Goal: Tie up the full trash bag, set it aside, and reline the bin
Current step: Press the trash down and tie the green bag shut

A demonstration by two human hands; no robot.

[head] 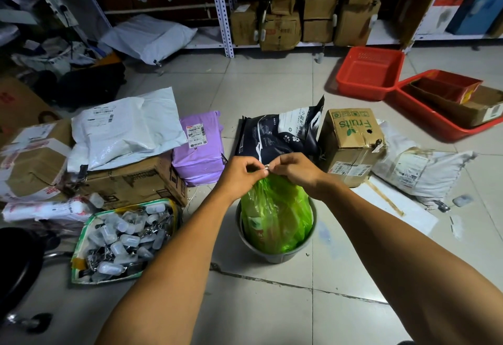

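A full green trash bag (pixel 275 217) stands in a small grey bin (pixel 280 256) on the tiled floor at the centre. Its top is gathered into a point above the bin. My left hand (pixel 241 173) and my right hand (pixel 295 169) meet at that point, fingertips pinched on the bag's bunched top. Both hands touch each other over the bag. The bag's lower part sits inside the bin, and packaged waste shows through the green plastic.
Behind the bin lie a dark pet-food bag (pixel 277 135), a "Fruits" carton (pixel 351 143) and a purple parcel (pixel 200 146). A box of clips and tags (pixel 122 238) sits at left. Red baskets (pixel 370 71) and shelving (pixel 226 10) stand further back.
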